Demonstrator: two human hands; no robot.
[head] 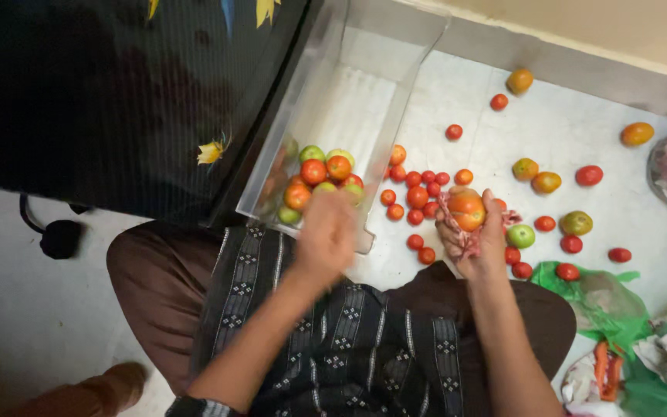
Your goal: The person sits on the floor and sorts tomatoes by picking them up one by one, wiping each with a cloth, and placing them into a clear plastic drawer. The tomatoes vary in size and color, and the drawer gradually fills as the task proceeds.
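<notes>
Two hands work above a pale floor strewn with tomatoes. Right hand: fingers curled up around one orange-red tomato, clamped on it together with a scrap of pink cloth that hangs across the palm. Left hand: blurred, hovering just over the near end of a clear plastic drawer; its fingers look loosely bent and empty, though the blur prevents a firm reading.

Drawer contents: about ten tomatoes, piled at the near end, roughly six red or orange and four green; one red tomato sits on top of the pile.

Floor contents: roughly thirty loose tomatoes. A dense cluster of small red ones lies just beside the drawer wall, left of the held tomato. One light green tomato lies just right of the right hand. Larger orange ones are scattered farther out toward the wall.

One crumpled green plastic bag lies near the right knee. The drawer stands against a dark cabinet front.
</notes>
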